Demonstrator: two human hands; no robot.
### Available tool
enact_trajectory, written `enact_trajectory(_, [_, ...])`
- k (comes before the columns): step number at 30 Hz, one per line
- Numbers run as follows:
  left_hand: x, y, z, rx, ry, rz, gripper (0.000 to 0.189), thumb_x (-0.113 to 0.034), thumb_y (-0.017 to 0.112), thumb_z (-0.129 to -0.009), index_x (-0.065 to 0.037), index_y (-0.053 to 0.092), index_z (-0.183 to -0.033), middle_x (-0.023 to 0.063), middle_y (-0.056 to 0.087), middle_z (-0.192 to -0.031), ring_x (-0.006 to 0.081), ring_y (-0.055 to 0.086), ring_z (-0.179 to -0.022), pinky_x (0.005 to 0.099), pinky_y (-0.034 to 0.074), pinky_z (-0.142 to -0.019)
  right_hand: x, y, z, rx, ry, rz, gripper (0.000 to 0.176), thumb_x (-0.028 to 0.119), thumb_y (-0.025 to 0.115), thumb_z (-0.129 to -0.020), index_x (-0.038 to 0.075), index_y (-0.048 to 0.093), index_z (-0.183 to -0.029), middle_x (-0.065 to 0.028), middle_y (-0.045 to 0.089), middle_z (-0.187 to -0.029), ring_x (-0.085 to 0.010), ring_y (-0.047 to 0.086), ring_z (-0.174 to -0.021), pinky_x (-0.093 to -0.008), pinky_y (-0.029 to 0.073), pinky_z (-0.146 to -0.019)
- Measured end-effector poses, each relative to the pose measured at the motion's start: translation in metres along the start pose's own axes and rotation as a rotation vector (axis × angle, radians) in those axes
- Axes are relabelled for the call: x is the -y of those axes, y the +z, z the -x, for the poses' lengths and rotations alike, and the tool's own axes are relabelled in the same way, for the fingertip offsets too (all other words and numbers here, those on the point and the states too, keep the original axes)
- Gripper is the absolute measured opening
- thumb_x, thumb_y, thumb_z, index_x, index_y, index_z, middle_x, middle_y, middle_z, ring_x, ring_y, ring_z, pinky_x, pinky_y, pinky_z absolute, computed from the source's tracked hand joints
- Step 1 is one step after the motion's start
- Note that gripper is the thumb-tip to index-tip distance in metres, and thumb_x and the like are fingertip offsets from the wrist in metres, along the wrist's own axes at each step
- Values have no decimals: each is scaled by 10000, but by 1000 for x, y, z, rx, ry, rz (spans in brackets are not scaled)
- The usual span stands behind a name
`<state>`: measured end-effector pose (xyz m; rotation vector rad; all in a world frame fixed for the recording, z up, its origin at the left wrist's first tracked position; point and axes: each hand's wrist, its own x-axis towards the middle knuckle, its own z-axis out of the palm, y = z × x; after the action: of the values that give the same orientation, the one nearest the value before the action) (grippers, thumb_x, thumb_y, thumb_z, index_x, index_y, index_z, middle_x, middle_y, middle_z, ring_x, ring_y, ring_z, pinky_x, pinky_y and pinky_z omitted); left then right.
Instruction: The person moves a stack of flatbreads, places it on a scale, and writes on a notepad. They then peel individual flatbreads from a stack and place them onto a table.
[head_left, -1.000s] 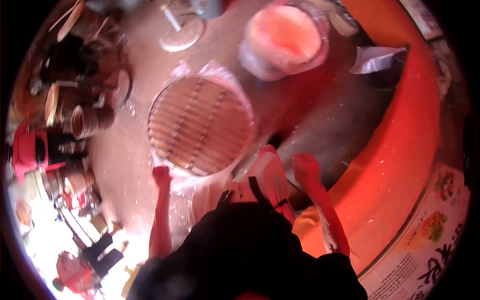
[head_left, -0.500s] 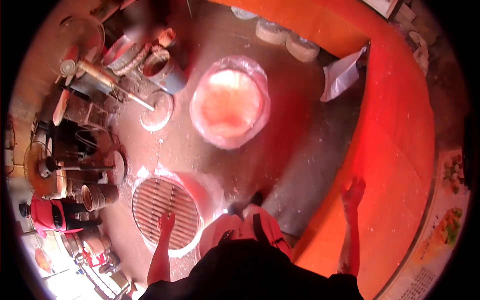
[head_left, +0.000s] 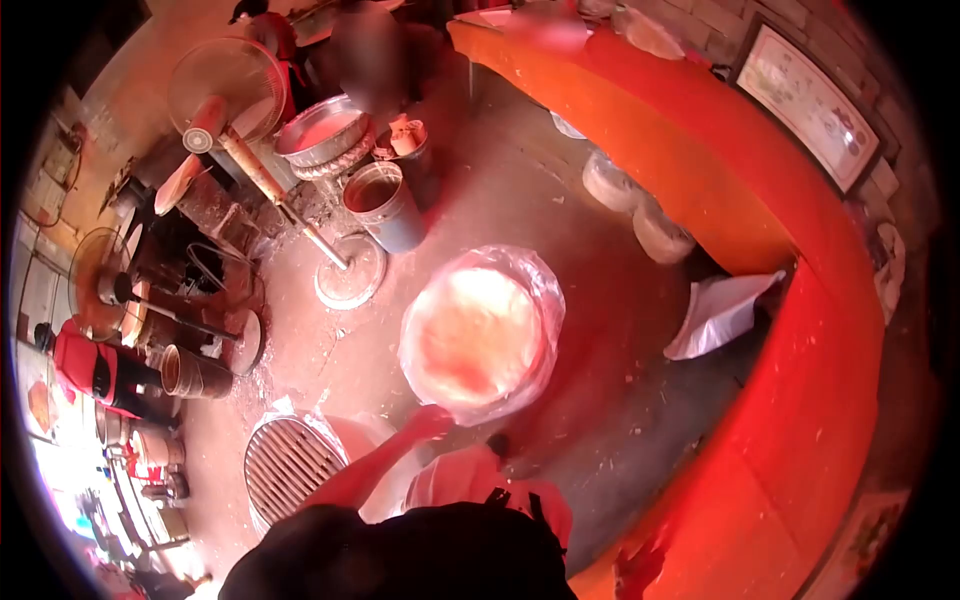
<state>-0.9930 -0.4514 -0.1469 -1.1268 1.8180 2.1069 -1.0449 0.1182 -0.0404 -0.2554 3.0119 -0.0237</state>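
My left hand (head_left: 432, 422) is stretched forward to the near edge of a round tub (head_left: 556, 315) lined with clear plastic. The tub holds a pale, smooth-looking mass (head_left: 470, 340), washed out by glare. My fingertips overlap the plastic rim, but whether they grip it I cannot make out. Under my left forearm stands a second plastic-wrapped round container with a slatted top (head_left: 290, 465). My right hand (head_left: 642, 562) is low at the right, dark and blurred, over the orange-covered table (head_left: 740, 480). Its fingers do not show clearly.
Two pedestal fans (head_left: 225, 100) stand at the left, near a bucket (head_left: 390, 215) and a wide metal basin (head_left: 322, 130). White bundles (head_left: 660, 235) and a white sack (head_left: 725, 315) lie beneath the table's edge. A person in red (head_left: 85, 365) is at the far left.
My left hand has moved from above the slatted container to the tub's near rim. My right hand has drawn back toward my body along the orange table. The view has tilted up and I am nearer the tub.
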Motion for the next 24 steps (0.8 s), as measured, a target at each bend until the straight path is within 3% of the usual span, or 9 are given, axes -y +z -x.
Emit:
enact_trajectory(1, [-26, 28, -11, 93, -14, 51, 160, -175, 672, -816, -57, 633, -916, 26, 609, -717, 111, 588, -608, 254, 505, -545, -1, -4, -7, 35, -2, -10, 349, 407, 648, -795, 86, 620, -930, -177, 600, -832, -382, 555, -718, -470, 462, -651])
enact_trajectory(4, [-90, 62, -44, -37, 343, -610, 131, -180, 663, -837, -60, 645, -885, 23, 614, -711, 120, 591, -604, 243, 502, -584, -9, -17, -48, 139, -58, -37, 324, 411, 644, -794, 95, 648, -865, -162, 621, -759, -372, 573, -642, -465, 473, -597])
enact_trajectory(9, [-156, 81, -112, -67, 398, -237, 109, -154, 629, -853, -50, 653, -872, 46, 629, -742, 156, 609, -608, 269, 507, -559, 5, -11, -129, 334, -149, -301, 316, 429, 602, -821, 123, 665, -771, -121, 647, -696, -364, 585, -564, -469, 486, -558])
enact_trajectory(13, [-149, 88, -148, -133, 484, 36, 108, -134, 602, -867, -42, 659, -861, 64, 642, -766, 184, 623, -611, 290, 510, -538, -12, -8, -243, 308, -426, -242, 309, 405, 610, -821, 99, 653, -836, -140, 643, -771, -367, 584, -625, -458, 488, -603])
enact_trajectory(15, [-90, 83, -165, -60, 431, 501, 165, -138, 615, -882, 10, 626, -955, 111, 643, -796, 193, 645, -733, 292, 538, -634, -20, -25, -304, 303, -400, -220, 317, 393, 619, -817, 81, 649, -869, -155, 642, -807, -371, 589, -668, -455, 490, -634])
enact_trajectory(19, [-120, 126, -124, -459, -346, 343, 113, -83, 622, -823, -67, 621, -711, 77, 577, -582, 191, 549, -450, 330, 452, -412, -44, -65, -422, 231, -399, -178, 348, 370, 637, -809, 46, 641, -936, -184, 639, -879, -381, 599, -755, -449, 492, -697])
enact_trajectory(22, [-47, 129, -123, -483, -373, 145, 162, -110, 624, -806, -55, 589, -658, 77, 581, -578, 192, 577, -452, 325, 474, -407, -32, -89, -499, 195, -461, -176, 380, 353, 650, -803, 20, 636, -986, -205, 637, -934, -387, 607, -820, -444, 494, -744])
enact_trajectory(23, [-44, 129, -126, -445, -399, -82, 158, -121, 628, -793, -33, 586, -668, 74, 579, -577, 196, 589, -452, 309, 501, -419, -19, -95, -523, 193, -494, -183, 392, 347, 655, -801, 11, 634, -1003, -212, 636, -952, -390, 610, -842, -443, 495, -760])
enact_trajectory(24, [-79, 143, -112, -518, -331, 63, 155, -124, 587, -832, -61, 583, -690, 123, 602, -615, 241, 585, -446, 367, 431, -368, -1, -102, -546, 200, -530, -192, 405, 341, 659, -799, 2, 632, -1020, -220, 636, -970, -392, 612, -863, -441, 496, -775])
